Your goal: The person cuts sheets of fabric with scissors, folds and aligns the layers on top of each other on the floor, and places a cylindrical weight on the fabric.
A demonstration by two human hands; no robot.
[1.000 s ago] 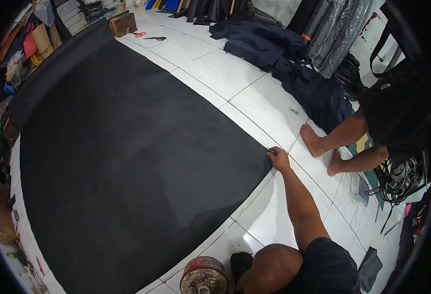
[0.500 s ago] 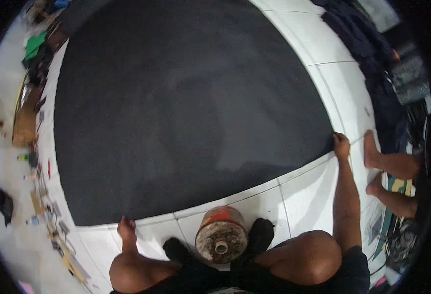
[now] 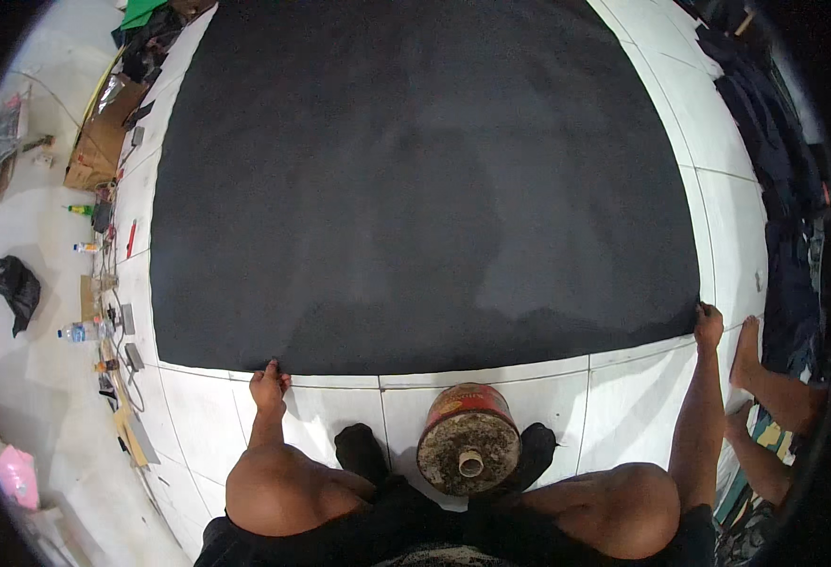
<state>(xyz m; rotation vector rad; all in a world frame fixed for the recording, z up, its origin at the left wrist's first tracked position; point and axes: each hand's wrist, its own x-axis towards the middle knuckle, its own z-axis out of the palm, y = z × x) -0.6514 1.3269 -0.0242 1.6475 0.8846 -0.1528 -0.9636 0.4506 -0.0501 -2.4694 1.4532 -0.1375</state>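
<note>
A large black sheet point(image 3: 415, 180) lies flat on the white tiled floor point(image 3: 501, 397). My left hand point(image 3: 269, 386) pinches its near edge toward the left. Far out to the right, my right hand point(image 3: 708, 326) grips the sheet's near right corner. A round, rusty red can point(image 3: 469, 437) stands on the floor between my knees, just short of the sheet's near edge.
Another person's bare feet point(image 3: 748, 354) rest on the floor at the right, close to my right hand. Dark clothes point(image 3: 794, 236) are piled along the right side. Bottles, tools and cardboard point(image 3: 103, 274) line the left edge; a black bag point(image 3: 14, 283) lies further left.
The view has swung left and down to centre on the sheet. My left hand has come into view and now holds the near edge. My right hand stays at the right corner.
</note>
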